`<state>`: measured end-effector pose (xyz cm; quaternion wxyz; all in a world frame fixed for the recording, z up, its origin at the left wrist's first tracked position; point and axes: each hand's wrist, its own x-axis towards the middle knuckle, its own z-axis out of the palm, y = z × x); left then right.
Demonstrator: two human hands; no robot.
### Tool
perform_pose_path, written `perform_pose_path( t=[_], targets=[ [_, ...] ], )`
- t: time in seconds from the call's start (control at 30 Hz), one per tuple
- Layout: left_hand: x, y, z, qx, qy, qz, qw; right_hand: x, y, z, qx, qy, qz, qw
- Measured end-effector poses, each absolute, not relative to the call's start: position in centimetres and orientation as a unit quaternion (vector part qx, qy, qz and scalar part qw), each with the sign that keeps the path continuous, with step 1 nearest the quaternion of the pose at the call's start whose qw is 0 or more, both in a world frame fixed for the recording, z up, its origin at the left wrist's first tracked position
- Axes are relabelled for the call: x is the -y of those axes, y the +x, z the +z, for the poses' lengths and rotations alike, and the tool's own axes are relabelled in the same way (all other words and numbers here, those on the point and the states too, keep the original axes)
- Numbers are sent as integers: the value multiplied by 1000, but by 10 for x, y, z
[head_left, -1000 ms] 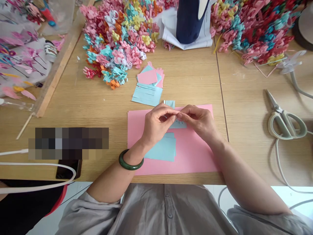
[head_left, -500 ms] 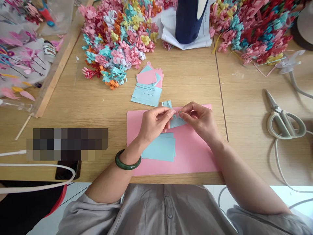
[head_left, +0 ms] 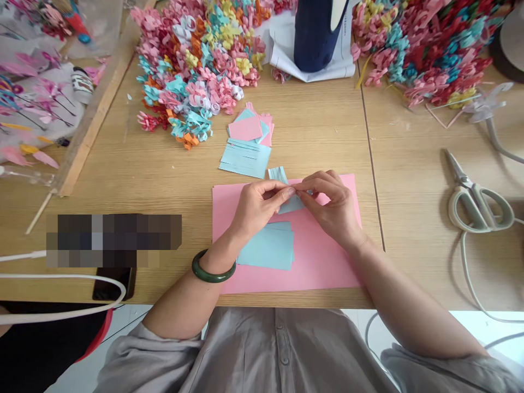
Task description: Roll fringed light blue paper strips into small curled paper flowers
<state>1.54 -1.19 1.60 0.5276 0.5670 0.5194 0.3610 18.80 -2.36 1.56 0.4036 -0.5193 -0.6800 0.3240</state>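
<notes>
My left hand (head_left: 262, 204), below a dark green bangle (head_left: 213, 267), is closed in a pinch. My right hand (head_left: 327, 199) pinches too, its fingertips meeting the left ones. Between and behind them is a light blue paper piece cut into strips (head_left: 278, 174); the part in the fingertips is mostly hidden. Under both hands lies a large pink sheet (head_left: 323, 256). A small stack of blue paper rectangles (head_left: 268, 250) rests on it, partly beneath my left hand.
Beyond the sheet lie slit blue paper (head_left: 245, 160) and pink cards (head_left: 244, 129). Heaps of curled paper flowers (head_left: 200, 65) and a dark blue bottle (head_left: 314, 38) stand at the back. Scissors (head_left: 477, 199) lie right, a phone (head_left: 114, 284) left. A wooden strip (head_left: 92, 117) borders the left side.
My right hand has moved slightly left, so the fingertips of both hands now meet. The slit blue paper has shifted a little to the left.
</notes>
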Motion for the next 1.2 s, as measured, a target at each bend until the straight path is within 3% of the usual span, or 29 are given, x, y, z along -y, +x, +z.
perform_pose_path(
  t=[0.47,0.9,1.2],
  targets=[
    [13,17,11,-508,632,399,429,18,193,13,639,-560,377,368],
    [14,18,18,-503,668,414,360,16,195,12,568,-514,485,422],
    [13,17,12,-456,748,400,270,16,197,11,599,-539,445,390]
  ],
)
